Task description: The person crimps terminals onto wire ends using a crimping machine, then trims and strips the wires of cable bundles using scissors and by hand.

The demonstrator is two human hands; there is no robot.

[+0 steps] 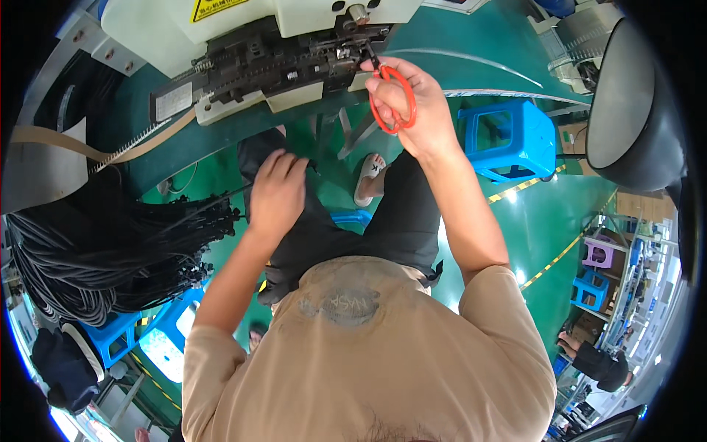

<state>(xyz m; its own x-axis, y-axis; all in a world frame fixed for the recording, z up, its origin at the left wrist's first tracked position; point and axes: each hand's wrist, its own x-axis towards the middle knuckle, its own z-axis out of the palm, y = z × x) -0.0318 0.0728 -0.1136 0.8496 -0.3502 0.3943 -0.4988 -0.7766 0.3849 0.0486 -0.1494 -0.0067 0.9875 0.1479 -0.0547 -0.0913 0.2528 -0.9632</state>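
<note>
Counting from the middle of the view, the scissors with large red loop handles (pixel 412 99) were at about 12 to 1 o'clock. There the grip of the right hand (pixel 428 110) was clamped on these handles. At 10 o'clock, the grip of the left hand (pixel 278 191) was closed on a thin black cable (pixel 314 168), whose dark end showed beyond the fingers.

I judge that the work was somewhere in its middle: the scissors were in hand and at the white machine with the black metal mechanism (pixel 294 65), and one cable was taken. A large heap of loose black cables (pixel 96 243) lay at 9 o'clock; which of them were finished, I cannot tell.

The scissors looked slim, with smooth, bright handles partly covered by the fingers. Their dark blades pointed toward 12 o'clock, close to the mechanism; whether the blades were apart or together was not clear. The machine stood on a green surface (pixel 486 37) at 11 to 12 o'clock.
</note>
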